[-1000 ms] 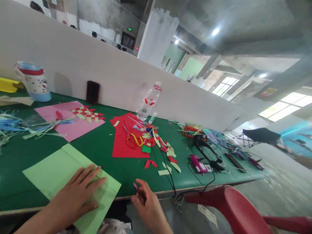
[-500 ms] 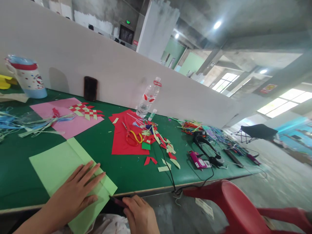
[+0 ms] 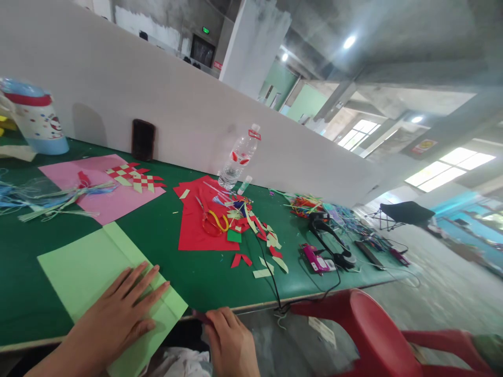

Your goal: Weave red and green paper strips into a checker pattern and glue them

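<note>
A sheet of light green paper (image 3: 84,262) with a fold along its right side lies at the table's front edge, its near corner hanging over. My left hand (image 3: 121,309) presses flat on it, fingers spread. Just right of the paper's corner, my right hand (image 3: 231,340) is closed around a slim dark knife (image 3: 201,317), most of it hidden by the fingers. Beyond the paper are a pink sheet (image 3: 118,204) with red-and-cream woven paper pieces (image 3: 143,181) on it, and a red sheet (image 3: 196,238) under scissors (image 3: 214,222) with a yellow handle.
Paper scraps (image 3: 263,273) lie right of the red sheet. Along the wall stand a water bottle (image 3: 238,162), a dark phone (image 3: 143,140) and a patterned flask (image 3: 39,120). A black strapped device (image 3: 330,241) and cables lie rightward. A red stool (image 3: 377,330) stands beside the table.
My right hand has moved the knife away from the paper's right corner, slightly to the right. My left hand stays on the green paper. The view has shifted slightly.
</note>
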The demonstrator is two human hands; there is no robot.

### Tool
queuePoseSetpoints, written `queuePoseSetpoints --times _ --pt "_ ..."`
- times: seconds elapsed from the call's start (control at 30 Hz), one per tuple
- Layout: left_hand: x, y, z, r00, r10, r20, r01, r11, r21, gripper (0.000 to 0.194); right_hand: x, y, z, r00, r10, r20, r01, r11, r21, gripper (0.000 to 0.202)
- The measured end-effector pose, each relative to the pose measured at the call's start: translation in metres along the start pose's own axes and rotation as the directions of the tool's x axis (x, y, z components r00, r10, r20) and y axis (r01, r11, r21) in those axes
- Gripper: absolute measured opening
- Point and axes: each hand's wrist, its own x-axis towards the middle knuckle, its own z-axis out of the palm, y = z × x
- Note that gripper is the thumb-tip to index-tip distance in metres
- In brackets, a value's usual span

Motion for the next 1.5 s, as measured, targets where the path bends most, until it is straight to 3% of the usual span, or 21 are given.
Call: queuePoseSetpoints --times 0.3,0.63,0.83,1.2,1.5 --pt "0.0 0.0 0.0 1.0 0.01 -0.015 -0.01 1.0 0.002 0.071 0.002 0.004 0.004 0.999 -0.035 -0.035 0.035 0.999 0.006 0.029" --pt "-0.008 0.003 0.011 0.994 -0.072 0.078 0.077 0.995 -0.065 0.067 0.006 0.007 0.004 1.0 -0.03 -0.011 0.03 1.0 0.001 0.027" --pt "-0.005 0.004 0.008 0.992 -0.099 0.072 0.105 0.991 -0.087 0.063 0.011 0.007 -0.001 0.999 -0.034 0.001 0.034 0.999 0.028 0.026" --pt "0.001 0.009 0.001 0.992 -0.128 0.006 0.128 0.985 -0.113 0.062 0.023 0.007 -0.001 0.991 -0.101 -0.084 0.102 0.995 0.003 0.022" --pt "0.005 0.008 -0.004 0.991 -0.13 0.023 0.132 0.986 -0.104 0.057 0.033 0.009 -0.003 0.985 -0.13 -0.109 0.133 0.991 0.017 0.022"
